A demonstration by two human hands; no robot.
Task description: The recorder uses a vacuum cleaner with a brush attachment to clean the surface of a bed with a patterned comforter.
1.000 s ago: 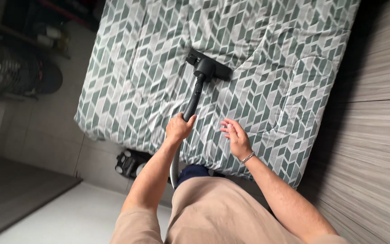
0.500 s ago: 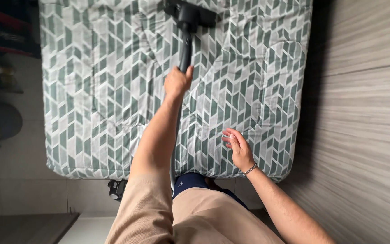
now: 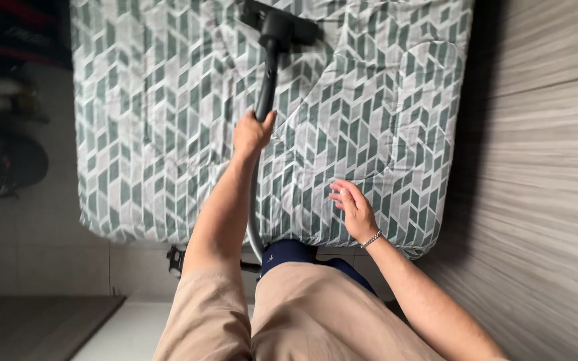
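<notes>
My left hand grips the black wand of a vacuum cleaner, arm stretched out over the bed. The wand ends in a black flat nozzle pressed on a quilt patterned in green, grey and white blocks. A grey hose runs back from the wand along my forearm. My right hand hovers over the quilt's near edge, fingers apart and holding nothing, with a silver bracelet at the wrist.
The vacuum's black body sits on the pale tiled floor under the near bed edge. A wood-grain wardrobe front stands along the right. Dark shelves with clutter are at the left.
My left hand first pushed the wand and nozzle far out across the quilt, then drew them back slightly. My right hand stayed hovering, open, near the bed edge.
</notes>
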